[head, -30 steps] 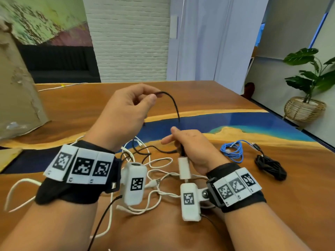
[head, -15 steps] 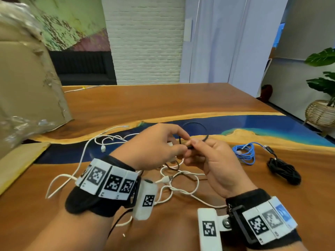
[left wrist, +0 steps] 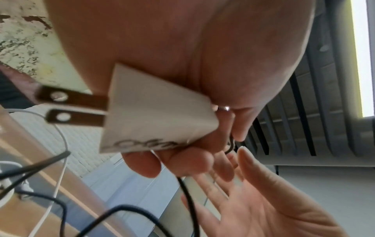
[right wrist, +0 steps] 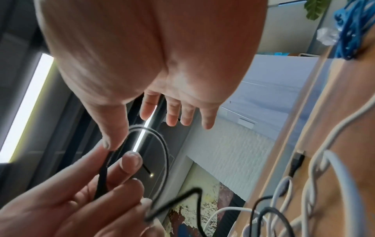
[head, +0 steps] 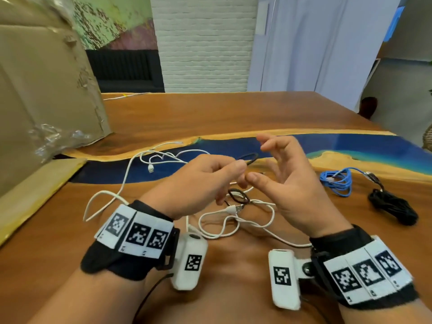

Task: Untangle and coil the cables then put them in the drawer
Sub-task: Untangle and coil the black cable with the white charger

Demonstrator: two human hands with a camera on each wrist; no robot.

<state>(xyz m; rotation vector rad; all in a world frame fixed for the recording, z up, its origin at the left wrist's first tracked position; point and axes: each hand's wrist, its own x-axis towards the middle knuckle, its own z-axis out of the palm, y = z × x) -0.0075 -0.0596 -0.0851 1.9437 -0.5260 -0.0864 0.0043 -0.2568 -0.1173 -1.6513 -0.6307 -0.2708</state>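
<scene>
My left hand (head: 233,170) pinches a small loop of the thin black cable (head: 251,157) between thumb and fingers above the table. In the left wrist view the same hand also grips a white two-prong plug (left wrist: 154,117) in its palm, with the black cable (left wrist: 188,200) trailing down. My right hand (head: 275,164) hovers just right of the loop, fingers spread and holding nothing. The right wrist view shows the right hand's straight fingers (right wrist: 172,115) above the black cable's loop (right wrist: 165,154). More black cable (head: 238,195) lies under the hands, crossed with white cables (head: 219,220).
A coiled blue cable (head: 336,181) and a coiled black cable (head: 395,206) lie on the wooden table (head: 210,113) at the right. A large cardboard box (head: 42,90) stands at the left. Another white cable (head: 152,160) trails toward the box.
The hands came together over the tangle, then my right hand let go of the black cable and spread open. My left hand keeps the loop.
</scene>
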